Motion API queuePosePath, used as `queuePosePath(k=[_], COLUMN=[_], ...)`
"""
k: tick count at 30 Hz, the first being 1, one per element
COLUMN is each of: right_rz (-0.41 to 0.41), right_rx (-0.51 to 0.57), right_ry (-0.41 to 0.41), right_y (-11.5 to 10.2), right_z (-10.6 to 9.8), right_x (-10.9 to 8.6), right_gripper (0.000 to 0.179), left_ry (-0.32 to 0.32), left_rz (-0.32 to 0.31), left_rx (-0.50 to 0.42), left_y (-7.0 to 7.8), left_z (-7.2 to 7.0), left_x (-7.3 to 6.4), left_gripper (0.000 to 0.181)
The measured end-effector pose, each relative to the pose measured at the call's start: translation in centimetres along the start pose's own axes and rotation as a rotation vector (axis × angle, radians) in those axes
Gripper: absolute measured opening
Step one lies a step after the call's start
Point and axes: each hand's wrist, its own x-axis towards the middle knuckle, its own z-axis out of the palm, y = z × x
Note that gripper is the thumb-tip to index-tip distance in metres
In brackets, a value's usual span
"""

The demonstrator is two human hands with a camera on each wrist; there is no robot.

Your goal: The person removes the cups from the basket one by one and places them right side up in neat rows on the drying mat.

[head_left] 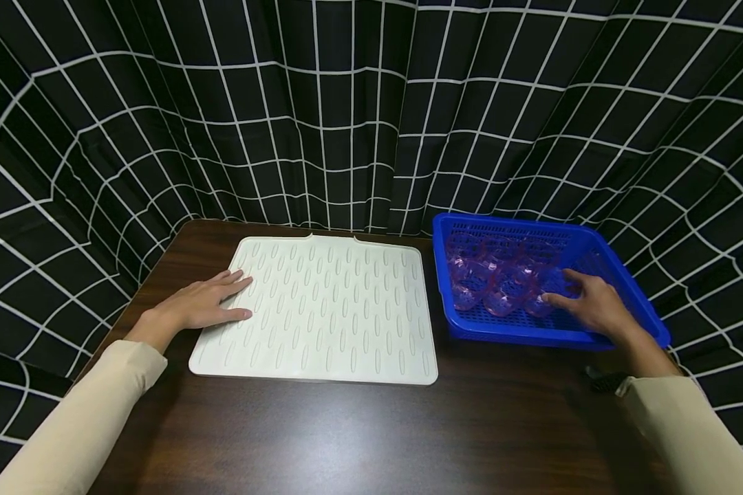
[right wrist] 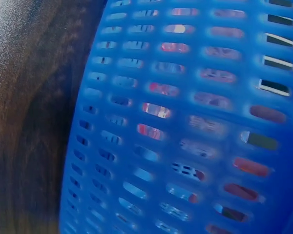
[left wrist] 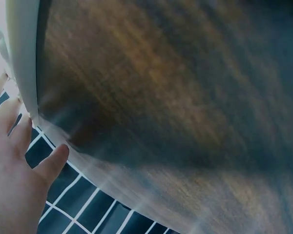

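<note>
A white ridged mat (head_left: 334, 309) lies flat on the table, a pattern of slim raised ovals across it. My left hand (head_left: 201, 302) rests on its left edge with the fingers spread; the left wrist view shows the same hand (left wrist: 14, 180) from the side. To the right stands a blue plastic basket (head_left: 501, 335) with several clear pink cups (head_left: 500, 295) grouped in its left part. Reaching over the basket's right side, my right hand (head_left: 594, 302) pinches the front right cup (head_left: 539, 299) between thumb and fingers. The basket wall hides this hand in the right wrist view.
The dark wooden table (head_left: 322, 426) extends in front of the mat and basket. A black curtain with a white grid (head_left: 347, 124) hangs behind and along both sides. Perforated basket walls (right wrist: 185, 87) rise around the cups. A small dark object (head_left: 603, 380) is beside the right sleeve.
</note>
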Motion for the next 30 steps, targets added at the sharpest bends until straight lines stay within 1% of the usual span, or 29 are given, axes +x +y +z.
queuePosePath(k=[5,9,15,17,24,27,30], right_rz=[0.018,0.01,0.054,0.061,0.027,0.029,0.018], right_rx=[0.015,0.017,0.032,0.035,0.067,0.087,0.105], right_ry=[0.019,0.058,0.119,0.153,0.297,0.342,0.369], right_y=[-0.1,-0.4,-0.9,-1.1,-2.1,-2.7,-3.5], right_z=[-0.6,-1.3,-2.3,-2.6,-3.1,-3.3,-3.5], right_x=[-0.4,-0.8,-1.5,-1.6,-1.9,-1.9,-1.9], right_gripper=[0.086,0.086,0.091,0.092,0.088,0.088,0.086], left_ry=[0.0,0.007,0.003,-0.001,-0.011,-0.013,-0.014], left_rz=[-0.004,0.005,-0.005,-0.012,-0.017,-0.015,-0.013], left_rx=[0.006,0.016,0.016,0.01,0.005,0.011,0.015], left_y=[0.0,0.0,0.1,0.2,0.2,0.3,0.3], left_z=[0.1,0.0,0.0,0.0,-0.1,-0.1,-0.2], left_x=[0.0,0.1,0.2,0.2,0.1,0.1,0.0], left_gripper=[0.09,0.089,0.09,0.091,0.091,0.09,0.089])
